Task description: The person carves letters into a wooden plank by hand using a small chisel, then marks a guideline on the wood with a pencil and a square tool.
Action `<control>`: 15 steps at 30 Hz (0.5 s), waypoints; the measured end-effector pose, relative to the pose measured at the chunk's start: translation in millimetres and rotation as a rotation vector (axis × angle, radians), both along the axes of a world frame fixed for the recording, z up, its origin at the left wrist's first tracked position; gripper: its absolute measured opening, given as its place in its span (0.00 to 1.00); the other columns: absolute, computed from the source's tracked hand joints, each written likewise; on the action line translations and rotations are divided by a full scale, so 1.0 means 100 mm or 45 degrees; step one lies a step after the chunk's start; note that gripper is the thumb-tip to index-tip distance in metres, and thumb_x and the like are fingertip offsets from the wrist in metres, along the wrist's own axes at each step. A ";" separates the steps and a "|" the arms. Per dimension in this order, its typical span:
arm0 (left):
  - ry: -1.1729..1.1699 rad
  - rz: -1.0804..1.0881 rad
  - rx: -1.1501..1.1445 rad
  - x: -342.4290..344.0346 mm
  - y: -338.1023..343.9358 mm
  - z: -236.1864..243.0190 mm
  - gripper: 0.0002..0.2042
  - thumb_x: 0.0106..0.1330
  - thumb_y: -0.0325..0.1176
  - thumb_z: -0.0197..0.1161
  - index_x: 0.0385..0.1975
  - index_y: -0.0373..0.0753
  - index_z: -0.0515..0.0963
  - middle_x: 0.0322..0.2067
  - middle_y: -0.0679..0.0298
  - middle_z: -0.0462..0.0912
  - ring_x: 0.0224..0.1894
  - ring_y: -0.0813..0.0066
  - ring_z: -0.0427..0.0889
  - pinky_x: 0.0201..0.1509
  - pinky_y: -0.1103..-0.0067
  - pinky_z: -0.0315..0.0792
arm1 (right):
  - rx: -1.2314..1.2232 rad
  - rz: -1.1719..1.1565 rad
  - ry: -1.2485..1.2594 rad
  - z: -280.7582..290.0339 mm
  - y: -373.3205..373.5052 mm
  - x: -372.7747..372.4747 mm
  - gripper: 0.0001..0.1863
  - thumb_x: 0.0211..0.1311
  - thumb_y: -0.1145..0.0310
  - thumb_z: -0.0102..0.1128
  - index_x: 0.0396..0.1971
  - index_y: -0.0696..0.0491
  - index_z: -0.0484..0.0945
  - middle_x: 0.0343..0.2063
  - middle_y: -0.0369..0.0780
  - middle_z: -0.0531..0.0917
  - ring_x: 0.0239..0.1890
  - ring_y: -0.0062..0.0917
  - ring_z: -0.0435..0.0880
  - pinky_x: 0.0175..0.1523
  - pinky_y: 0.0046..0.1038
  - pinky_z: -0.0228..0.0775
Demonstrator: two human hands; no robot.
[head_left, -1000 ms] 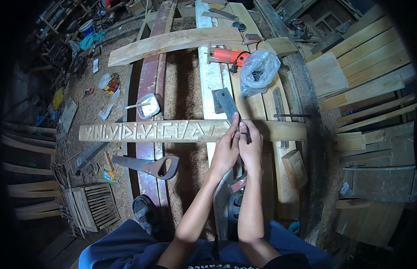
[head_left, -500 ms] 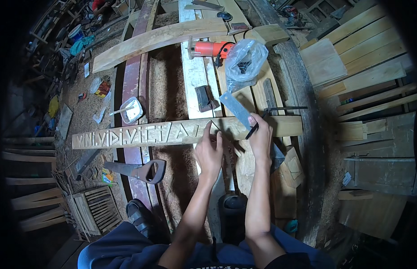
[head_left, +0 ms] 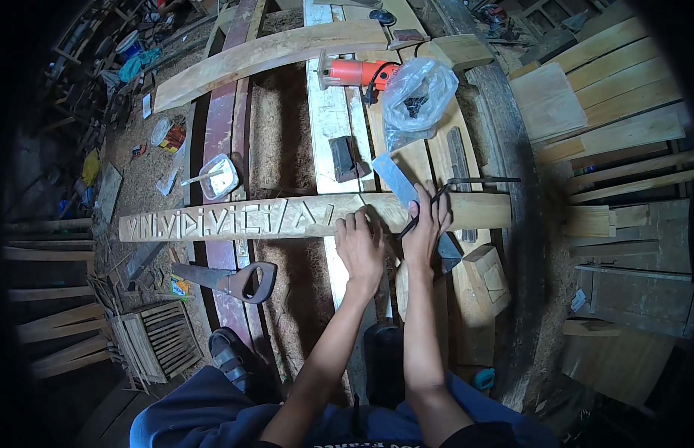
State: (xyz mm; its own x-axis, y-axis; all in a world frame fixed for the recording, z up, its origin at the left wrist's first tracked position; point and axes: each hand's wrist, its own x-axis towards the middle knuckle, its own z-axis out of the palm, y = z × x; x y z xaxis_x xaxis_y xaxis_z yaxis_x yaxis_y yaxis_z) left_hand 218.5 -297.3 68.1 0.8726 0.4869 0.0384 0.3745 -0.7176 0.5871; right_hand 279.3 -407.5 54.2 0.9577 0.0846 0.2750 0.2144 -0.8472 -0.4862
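Observation:
A long wooden plank (head_left: 474, 212) lies crosswise before me, with raised or carved letters along its left part. A flat grey metal square or bevel (head_left: 391, 178) lies slanted across the plank. A metal part (head_left: 449, 252) also shows below my right hand; whether both are one tool I cannot tell. My right hand (head_left: 421, 237) is closed around a thin black pencil-like stick (head_left: 408, 227), its fingers over the metal blade. My left hand (head_left: 360, 246) rests on the plank just right of the letters, fingers bent but apart, holding nothing I can see.
A handsaw (head_left: 231, 284) lies nearer me at left. Beyond the plank are a white tub (head_left: 220, 178) with a stick, a dark block (head_left: 343, 159), a red power tool (head_left: 354, 73) and a clear plastic bag (head_left: 418, 93). Boards (head_left: 623, 67) are stacked at right.
My left hand has shifted right, from a pointing finger to bent fingers on the plank. My right hand has turned and come down over the metal blade, still with the black stick.

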 end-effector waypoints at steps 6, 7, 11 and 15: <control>-0.002 0.040 -0.099 0.01 0.00 0.03 0.23 0.59 0.30 0.73 0.54 0.33 0.77 0.43 0.51 0.82 0.49 0.51 0.78 0.58 0.61 0.72 | 0.174 0.078 0.137 -0.05 -0.13 -0.02 0.31 0.72 0.79 0.53 0.74 0.49 0.62 0.69 0.58 0.69 0.73 0.52 0.63 0.75 0.49 0.53; -0.003 0.038 -0.097 0.00 0.02 0.03 0.23 0.59 0.30 0.73 0.54 0.33 0.77 0.43 0.51 0.82 0.49 0.51 0.78 0.58 0.61 0.72 | 0.230 0.067 0.179 -0.04 -0.13 -0.03 0.31 0.73 0.79 0.52 0.74 0.49 0.62 0.69 0.58 0.69 0.73 0.53 0.63 0.75 0.49 0.54; 0.069 0.027 -0.238 -0.04 0.06 0.03 0.23 0.59 0.30 0.73 0.54 0.34 0.77 0.42 0.49 0.83 0.50 0.48 0.80 0.56 0.59 0.74 | 0.268 0.088 0.124 -0.08 -0.16 -0.05 0.30 0.73 0.79 0.51 0.74 0.49 0.63 0.70 0.59 0.67 0.73 0.54 0.64 0.74 0.50 0.55; 0.075 0.027 -0.290 -0.14 0.09 0.01 0.16 0.65 0.31 0.69 0.49 0.31 0.80 0.41 0.44 0.84 0.48 0.43 0.81 0.54 0.56 0.75 | 0.324 0.148 0.099 -0.05 -0.18 -0.02 0.28 0.75 0.76 0.52 0.73 0.46 0.66 0.72 0.57 0.66 0.73 0.54 0.65 0.72 0.50 0.59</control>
State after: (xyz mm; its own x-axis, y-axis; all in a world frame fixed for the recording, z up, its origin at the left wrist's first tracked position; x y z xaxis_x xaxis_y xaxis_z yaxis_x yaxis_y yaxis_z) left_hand 204.8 -288.6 69.1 0.8595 0.4956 -0.1253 0.4268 -0.5609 0.7094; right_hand 277.0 -425.5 49.3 0.9646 0.1329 0.2276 0.2569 -0.6674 -0.6990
